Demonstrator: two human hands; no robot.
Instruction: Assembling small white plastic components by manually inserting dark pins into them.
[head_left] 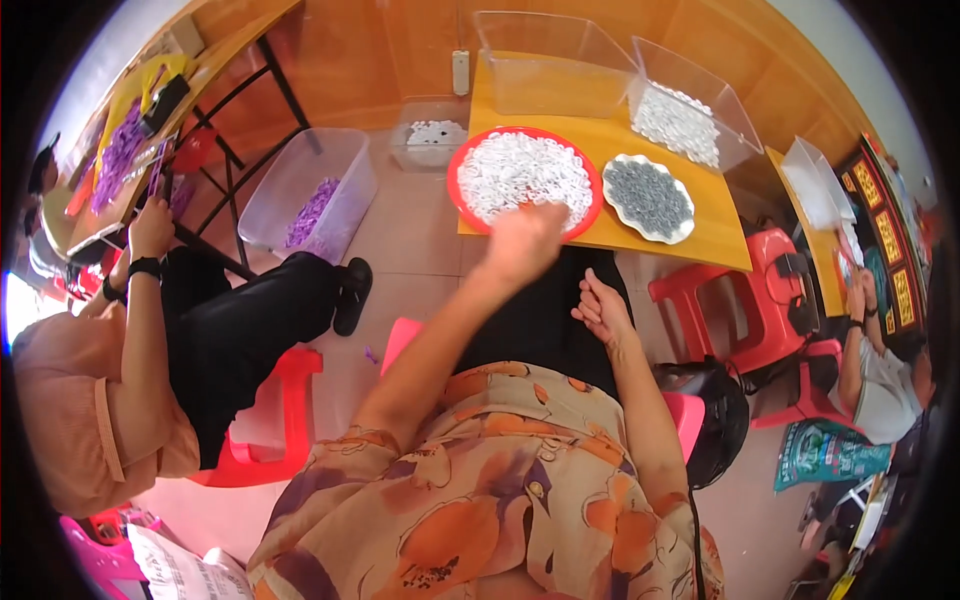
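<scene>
My left hand (528,240) reaches over the near rim of a red round tray (455,195) heaped with small white ring-like plastic pieces (525,172). Its fingers are blurred and partly hidden, so what they hold cannot be told. My right hand (604,308) is held above my lap, just off the table's front edge, with the fingers curled in and the thumb against them. Anything inside it is too small to make out. To the right of the red tray, a white scalloped plate (610,208) holds many small grey pieces (650,198).
On the wooden table (715,235) stand a clear bin (555,85) and another with white pieces (680,125). A clear tub (262,205) with purple pieces sits on the floor. Red stools (765,300) and a black bag (720,425) are at right. Co-workers sit on both sides.
</scene>
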